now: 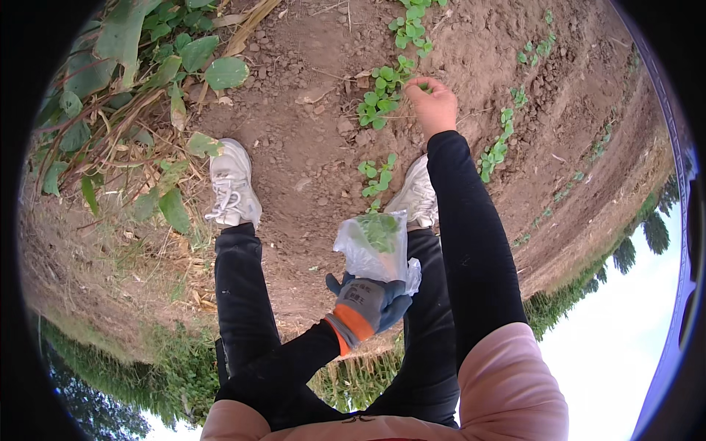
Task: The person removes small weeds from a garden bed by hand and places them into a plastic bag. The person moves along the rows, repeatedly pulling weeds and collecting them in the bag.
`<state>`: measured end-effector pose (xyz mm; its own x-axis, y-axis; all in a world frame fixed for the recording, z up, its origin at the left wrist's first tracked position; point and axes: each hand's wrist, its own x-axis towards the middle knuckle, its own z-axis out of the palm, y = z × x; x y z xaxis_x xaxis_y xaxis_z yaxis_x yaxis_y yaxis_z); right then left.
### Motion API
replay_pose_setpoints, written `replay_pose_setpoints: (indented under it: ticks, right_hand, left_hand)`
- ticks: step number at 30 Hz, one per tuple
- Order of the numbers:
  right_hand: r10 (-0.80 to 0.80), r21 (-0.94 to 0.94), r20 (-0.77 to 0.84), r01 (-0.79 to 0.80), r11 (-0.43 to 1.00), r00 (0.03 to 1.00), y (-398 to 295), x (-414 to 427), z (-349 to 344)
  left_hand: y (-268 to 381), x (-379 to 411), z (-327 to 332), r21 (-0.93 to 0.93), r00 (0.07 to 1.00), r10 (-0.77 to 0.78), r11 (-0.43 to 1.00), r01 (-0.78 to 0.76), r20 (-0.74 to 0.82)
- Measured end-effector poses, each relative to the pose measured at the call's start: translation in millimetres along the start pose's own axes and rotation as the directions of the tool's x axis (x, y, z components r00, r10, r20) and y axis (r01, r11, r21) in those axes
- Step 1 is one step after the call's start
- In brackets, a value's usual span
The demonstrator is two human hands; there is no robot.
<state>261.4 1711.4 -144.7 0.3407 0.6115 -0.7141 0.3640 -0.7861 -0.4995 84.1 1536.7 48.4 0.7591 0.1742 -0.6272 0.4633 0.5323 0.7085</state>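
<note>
My left hand point(367, 306), in a grey and blue work glove with an orange cuff, grips a clear plastic bag point(361, 264). Green leaves point(380, 230) show through the bag's far end. My bare right hand point(434, 105) reaches to a row of small round-leaved seedlings point(380, 96) in the soil. Its thumb and fingers are pinched together, with a bit of green leaf point(425, 87) showing between them. Whether that leaf is still rooted cannot be made out.
My white shoes point(234, 179) stand astride the row on dry brown soil point(298, 138). More seedlings point(496, 149) grow in rows to the right. Leafy plants with dry stalks point(121, 105) crowd the left. Another seedling clump point(378, 175) is by my right shoe.
</note>
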Motion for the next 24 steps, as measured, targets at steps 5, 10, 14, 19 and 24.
replay_pose_setpoints:
  ticks: [5,10,14,19,24]
  right_hand:
    - [0.229,0.642,0.207,-0.309,0.702,0.951,30,-3,-31]
    - [0.212,0.511,0.317,-0.355,0.783,0.924,31,-2,-22]
    - [0.208,0.265,0.249,-0.273,0.925,0.946,30,1,-7]
    - [0.198,0.172,0.012,-0.197,0.965,0.98,36,10,13]
    - [0.068,0.179,-0.294,-0.015,0.984,0.953,20,4,18]
  left_hand:
    - [-14,2,14,-0.122,0.996,0.028,0.992,-0.038,-0.081]
    - [-18,7,31,-0.204,0.931,0.064,0.968,-0.145,-0.361]
    - [-5,5,7,0.041,0.992,0.007,0.999,-0.002,-0.124]
    - [-9,5,12,0.032,0.976,0.073,0.997,-0.068,-0.205]
    - [-5,4,6,0.033,0.995,0.033,0.999,-0.03,-0.097]
